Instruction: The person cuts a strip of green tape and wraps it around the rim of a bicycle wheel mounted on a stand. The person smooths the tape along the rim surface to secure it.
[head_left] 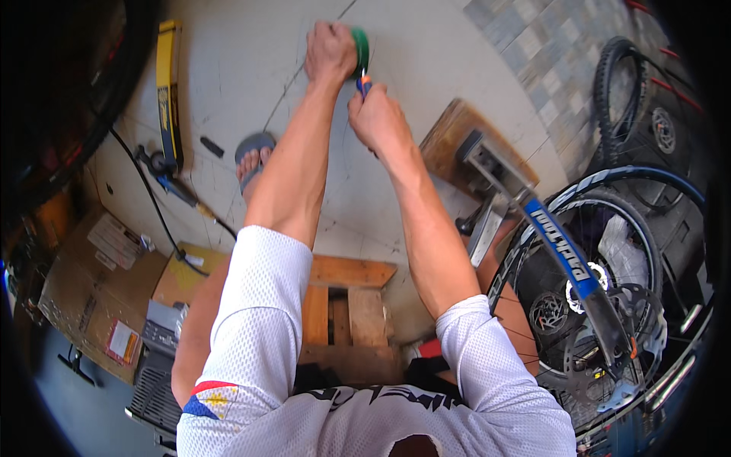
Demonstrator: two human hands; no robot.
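Observation:
Both arms stretch out over the pale floor. My left hand (331,55) is closed around the left side of a curved green piece (361,52), whose exact kind I cannot make out. Just below and to the right, my right hand (380,119) grips a hand tool (365,84) with a blue and orange handle. The tool's short metal end reaches up to the lower edge of the green piece, and its tip is too small to make out. My fingers hide much of both things.
A long yellow and black pack (167,95) and a black hose (156,217) lie left. A blue-and-grey metal stand (560,247) rests by a wooden block (451,139) on the right, near bicycle wheels (640,177) and a tyre (607,99). A cardboard box (91,301) sits lower left.

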